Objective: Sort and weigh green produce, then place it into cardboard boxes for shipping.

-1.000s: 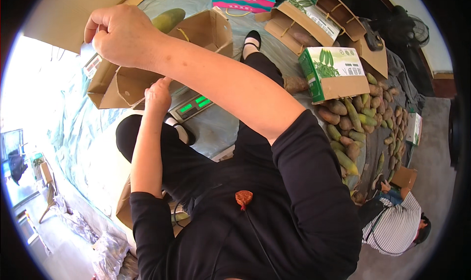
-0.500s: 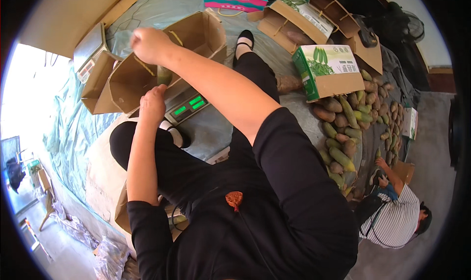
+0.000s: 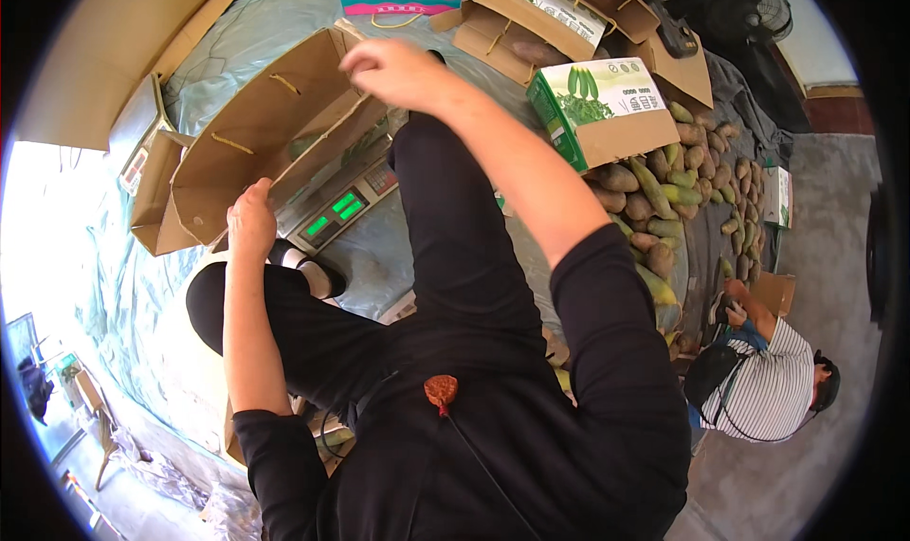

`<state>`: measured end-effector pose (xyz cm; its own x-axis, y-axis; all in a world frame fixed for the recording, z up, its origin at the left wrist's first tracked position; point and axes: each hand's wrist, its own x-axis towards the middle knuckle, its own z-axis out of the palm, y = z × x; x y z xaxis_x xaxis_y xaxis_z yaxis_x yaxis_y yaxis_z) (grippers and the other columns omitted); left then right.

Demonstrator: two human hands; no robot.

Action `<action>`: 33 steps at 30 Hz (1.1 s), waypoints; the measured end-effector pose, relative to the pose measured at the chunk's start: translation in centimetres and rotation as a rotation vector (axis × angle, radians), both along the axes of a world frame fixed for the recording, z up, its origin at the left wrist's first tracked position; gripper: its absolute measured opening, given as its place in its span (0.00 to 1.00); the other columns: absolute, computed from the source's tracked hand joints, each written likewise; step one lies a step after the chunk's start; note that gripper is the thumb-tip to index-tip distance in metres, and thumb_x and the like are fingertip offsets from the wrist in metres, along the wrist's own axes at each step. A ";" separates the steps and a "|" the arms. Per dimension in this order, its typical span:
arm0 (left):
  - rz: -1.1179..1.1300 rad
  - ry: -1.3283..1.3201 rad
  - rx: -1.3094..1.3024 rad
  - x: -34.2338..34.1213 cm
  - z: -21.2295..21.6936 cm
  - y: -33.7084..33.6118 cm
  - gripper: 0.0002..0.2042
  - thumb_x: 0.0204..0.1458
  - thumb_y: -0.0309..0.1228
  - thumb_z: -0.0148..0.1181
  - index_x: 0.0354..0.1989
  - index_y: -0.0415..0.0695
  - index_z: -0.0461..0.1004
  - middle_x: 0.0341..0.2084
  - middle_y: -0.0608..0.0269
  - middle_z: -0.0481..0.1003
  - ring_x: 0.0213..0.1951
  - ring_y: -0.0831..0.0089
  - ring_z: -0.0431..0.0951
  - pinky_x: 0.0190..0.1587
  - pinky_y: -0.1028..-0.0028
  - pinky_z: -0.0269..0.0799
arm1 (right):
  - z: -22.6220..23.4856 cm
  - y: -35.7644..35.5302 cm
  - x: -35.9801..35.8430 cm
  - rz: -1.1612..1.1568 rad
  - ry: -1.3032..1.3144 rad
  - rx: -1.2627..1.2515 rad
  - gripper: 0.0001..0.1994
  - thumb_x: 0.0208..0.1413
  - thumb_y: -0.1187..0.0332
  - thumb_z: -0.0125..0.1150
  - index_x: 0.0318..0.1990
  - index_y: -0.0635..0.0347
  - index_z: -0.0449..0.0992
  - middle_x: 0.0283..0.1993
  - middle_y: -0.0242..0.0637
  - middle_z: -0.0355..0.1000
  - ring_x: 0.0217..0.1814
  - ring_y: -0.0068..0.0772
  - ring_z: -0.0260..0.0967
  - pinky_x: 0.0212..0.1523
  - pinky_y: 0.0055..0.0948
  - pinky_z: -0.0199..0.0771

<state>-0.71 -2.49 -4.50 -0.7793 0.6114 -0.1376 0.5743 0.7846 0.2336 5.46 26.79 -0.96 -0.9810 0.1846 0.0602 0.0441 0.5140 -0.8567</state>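
Note:
An open-topped brown cardboard box point(image 3: 256, 95) with yellow rope handles stands in front of me to the left. My left hand point(image 3: 251, 226) is closed on the near end of its right-hand side panel. At the far end of that panel, my right hand point(image 3: 393, 74) has its fingers curled over the edge. Beside and partly beneath the box is a digital scale point(image 3: 365, 200) with lit green displays. The box's contents are mostly hidden by the panel.
Right of my legs lie a heap of green and reddish-brown radishes point(image 3: 664, 195) and a printed white-green carton point(image 3: 607, 114). More open cartons point(image 3: 521, 29) stand behind it. A person in a striped shirt point(image 3: 758, 389) crouches at the far right. A fan point(image 3: 749, 10) stands behind.
My right hand has moved right from above the box to its far edge. My left hand has shifted left and slightly down. The box's side panel now stretches between them.

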 end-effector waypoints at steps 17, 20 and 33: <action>0.012 -0.004 -0.027 -0.4 -0.3 0.3 0.13 0.49 0.22 0.52 0.44 0.42 0.69 0.36 0.45 0.74 0.42 0.48 0.73 0.44 0.58 0.67 | -28.4 -1.5 40.9 -0.413 -1.042 0.088 0.14 0.41 0.67 0.63 0.39 0.57 0.76 0.37 0.45 0.75 0.43 0.43 0.72 0.45 0.33 0.70; -0.005 -0.033 -0.018 -0.3 -0.4 0.7 0.12 0.49 0.21 0.51 0.43 0.42 0.69 0.36 0.45 0.74 0.42 0.48 0.73 0.43 0.58 0.67 | -30.8 -5.9 44.6 -0.419 -1.084 -0.046 0.17 0.41 0.63 0.65 0.40 0.58 0.75 0.36 0.46 0.75 0.42 0.46 0.71 0.45 0.35 0.69; -0.016 -0.007 0.000 -0.3 -1.3 0.4 0.13 0.48 0.20 0.50 0.44 0.41 0.69 0.36 0.46 0.73 0.42 0.49 0.73 0.44 0.59 0.67 | -29.6 -8.9 42.6 -0.391 -1.168 0.001 0.35 0.37 0.58 0.70 0.54 0.55 0.61 0.53 0.47 0.64 0.59 0.50 0.59 0.55 0.41 0.64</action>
<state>-0.99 -2.04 -5.79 -0.7682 0.6240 -0.1431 0.5853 0.7751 0.2380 48.02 17.89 -30.58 -0.3249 0.4782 -0.8160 0.9345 0.2950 -0.1992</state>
